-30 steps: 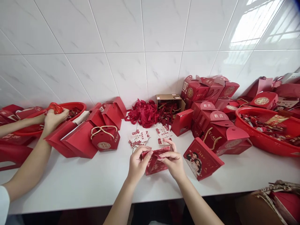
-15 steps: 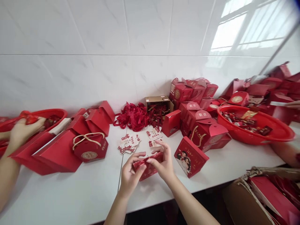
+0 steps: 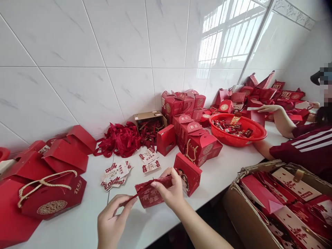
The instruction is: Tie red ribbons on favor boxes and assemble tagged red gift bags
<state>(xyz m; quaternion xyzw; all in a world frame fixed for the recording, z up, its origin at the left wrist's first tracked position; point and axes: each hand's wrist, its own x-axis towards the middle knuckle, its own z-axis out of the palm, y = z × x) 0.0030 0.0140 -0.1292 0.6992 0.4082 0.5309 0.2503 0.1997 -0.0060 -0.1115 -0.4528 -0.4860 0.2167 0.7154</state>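
Note:
Between the thumb and fingers of my right hand (image 3: 169, 190) is a small red gift box (image 3: 151, 197) with pale printed characters, tilted above the table. My left hand (image 3: 115, 214) pinches a dark red ribbon (image 3: 131, 198) that runs from the box's left top edge. Behind the hands lie printed cards in two loose piles, a left pile (image 3: 118, 175) and a right pile (image 3: 150, 162). Just beyond my right hand stands a red box with a cartoon couple (image 3: 188, 174), partly hidden by that hand.
Red ribbons (image 3: 121, 138) are heaped beside an open cardboard box (image 3: 151, 117). Stacked red boxes (image 3: 192, 133) and a red basket of sweets (image 3: 238, 129) stand to the right. Red boxes (image 3: 55, 193) crowd the left. A co-worker's arm (image 3: 281, 119) reaches in; a carton (image 3: 249, 207) stands below.
The view has turned right, bringing a co-worker and more of the carton into sight. My left hand has moved away from the box to the left, drawing out the ribbon; my right hand keeps its hold.

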